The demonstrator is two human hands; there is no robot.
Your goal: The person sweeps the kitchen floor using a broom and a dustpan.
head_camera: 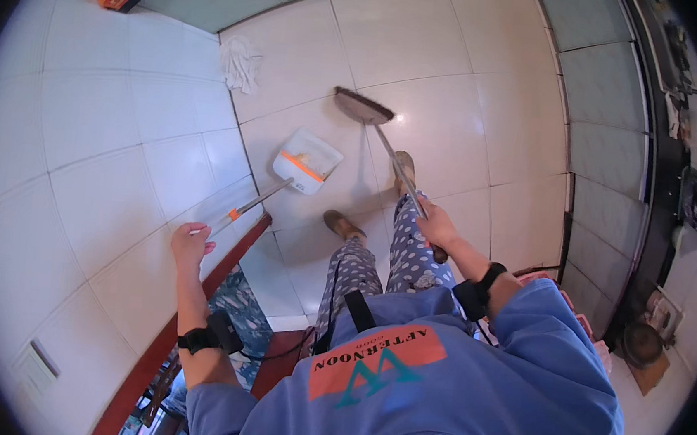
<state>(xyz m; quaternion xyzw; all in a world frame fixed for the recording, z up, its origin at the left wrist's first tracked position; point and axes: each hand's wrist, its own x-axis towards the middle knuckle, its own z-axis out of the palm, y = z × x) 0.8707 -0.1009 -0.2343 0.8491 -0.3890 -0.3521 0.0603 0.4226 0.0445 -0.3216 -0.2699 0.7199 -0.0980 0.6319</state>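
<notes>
My right hand (438, 224) is wrapped around the upper handle of a long-handled broom (387, 147). The handle's dark grip end shows below the hand. The broom's wide head, with a dark bristle edge, is at the tiled floor (427, 25), ahead of my feet. At the left, the fingers of my left hand (190, 246) are closed on the upper end of a dustpan's thin metal handle, which has an orange band. The white dustpan (308, 161) with an orange stripe is low by the left wall. Some yellowish-brown debris lies in it.
A crumpled white cloth (239, 65) lies at the far-left floor corner. White tiled wall (113, 135) rises on the left, ending at a red door frame (237, 251). Pale cabinets (608, 97) and a dark countertop (664, 164) run along the right. Pink baskets (577, 309) stand behind my right arm.
</notes>
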